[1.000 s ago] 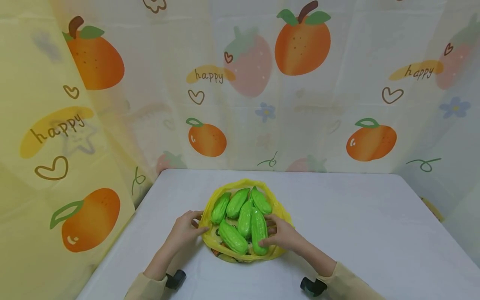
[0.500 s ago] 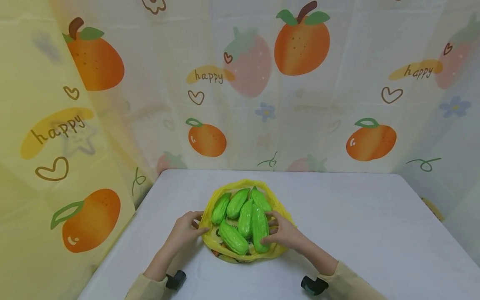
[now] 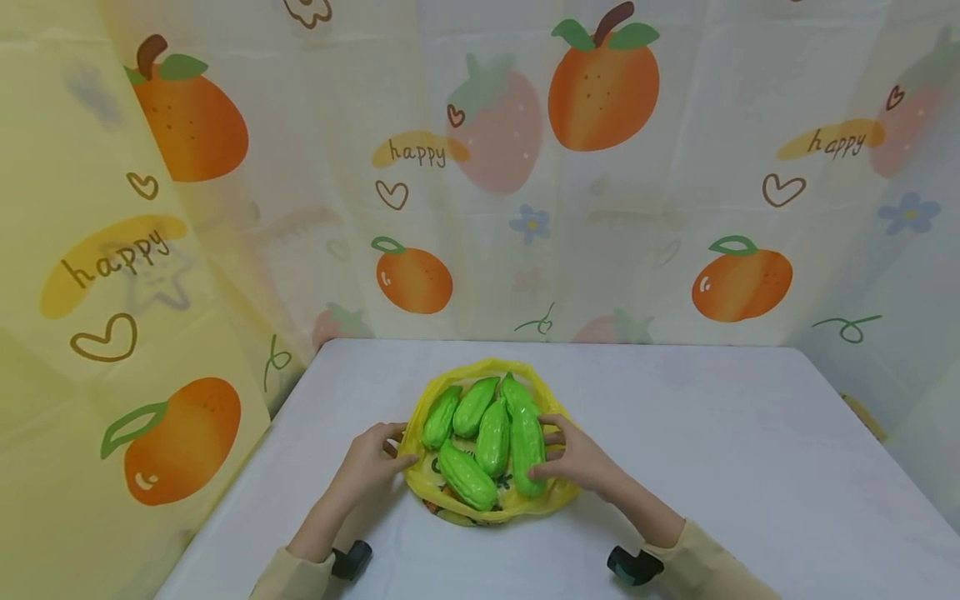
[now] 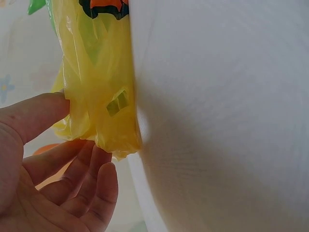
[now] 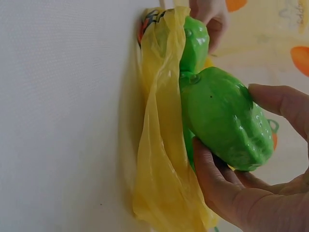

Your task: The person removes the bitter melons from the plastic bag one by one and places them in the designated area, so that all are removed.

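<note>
Several glossy green gourds (image 3: pixel 465 473) lie in a wide-mouthed yellow plastic bag (image 3: pixel 551 498) on the table. My right hand (image 3: pixel 581 457) grips the rightmost gourd (image 3: pixel 528 454) between thumb and fingers. In the right wrist view this gourd (image 5: pixel 222 118) is raised above the bag's rim, its far end out of sight. My left hand (image 3: pixel 369 457) holds the bag's left side. Seen from the left wrist, the thumb presses one side of the bag (image 4: pixel 96 108), while the fingers curve along its lower edge.
A white cloth covers the table (image 3: pixel 690 433) around the bag. Behind it hangs a curtain (image 3: pixel 637 192) printed with fruit. Another curtain (image 3: pixel 82 417) runs along the left. Black wrist devices (image 3: pixel 634 567) sit beside both cuffs.
My right hand has shifted slightly right and away from me, carrying the rightmost gourd with it; that gourd now covers the one at the back right. My left hand stays in place.
</note>
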Available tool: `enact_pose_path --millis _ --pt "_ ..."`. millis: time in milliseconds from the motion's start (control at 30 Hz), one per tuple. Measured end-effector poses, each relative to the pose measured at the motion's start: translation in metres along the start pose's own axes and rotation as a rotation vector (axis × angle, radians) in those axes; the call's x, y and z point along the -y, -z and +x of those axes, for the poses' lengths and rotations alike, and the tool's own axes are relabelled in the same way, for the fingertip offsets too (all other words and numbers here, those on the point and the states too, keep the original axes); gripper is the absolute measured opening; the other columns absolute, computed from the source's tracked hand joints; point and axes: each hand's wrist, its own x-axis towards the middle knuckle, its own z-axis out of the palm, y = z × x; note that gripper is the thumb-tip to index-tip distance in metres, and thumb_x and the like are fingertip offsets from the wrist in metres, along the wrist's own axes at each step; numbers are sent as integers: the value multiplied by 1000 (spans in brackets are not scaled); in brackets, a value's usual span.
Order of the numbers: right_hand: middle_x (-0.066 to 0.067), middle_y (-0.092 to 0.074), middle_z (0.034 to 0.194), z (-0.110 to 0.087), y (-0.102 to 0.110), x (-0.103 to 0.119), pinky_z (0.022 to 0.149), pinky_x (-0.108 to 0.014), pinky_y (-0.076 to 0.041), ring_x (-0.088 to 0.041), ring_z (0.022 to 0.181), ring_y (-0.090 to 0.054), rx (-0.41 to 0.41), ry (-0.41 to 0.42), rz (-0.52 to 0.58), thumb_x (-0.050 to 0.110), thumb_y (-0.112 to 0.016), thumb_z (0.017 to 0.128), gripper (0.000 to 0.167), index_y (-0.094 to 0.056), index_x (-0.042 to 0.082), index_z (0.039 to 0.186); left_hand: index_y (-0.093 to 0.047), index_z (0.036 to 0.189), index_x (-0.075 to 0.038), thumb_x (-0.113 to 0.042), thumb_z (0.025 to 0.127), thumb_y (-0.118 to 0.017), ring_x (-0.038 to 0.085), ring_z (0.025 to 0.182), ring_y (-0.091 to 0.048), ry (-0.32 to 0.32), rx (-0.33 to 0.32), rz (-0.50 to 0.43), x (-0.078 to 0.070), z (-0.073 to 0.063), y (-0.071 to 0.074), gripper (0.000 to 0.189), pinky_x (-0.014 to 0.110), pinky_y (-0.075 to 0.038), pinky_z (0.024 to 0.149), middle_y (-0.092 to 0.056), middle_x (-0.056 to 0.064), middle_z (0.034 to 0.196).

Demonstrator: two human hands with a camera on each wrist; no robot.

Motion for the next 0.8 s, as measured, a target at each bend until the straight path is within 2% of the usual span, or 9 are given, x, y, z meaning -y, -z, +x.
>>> enact_pose_path --millis 800 --pt "-19 -58 125 -7 30 3 90 -44 -49 -30 106 -63 -57 -6 12 19 -81 73 85 -35 10 143 -63 122 -7 -20 76 -79 16 80 -59 -7 1 0 -1 0 0 50 29 -47 67 -64 4 97"
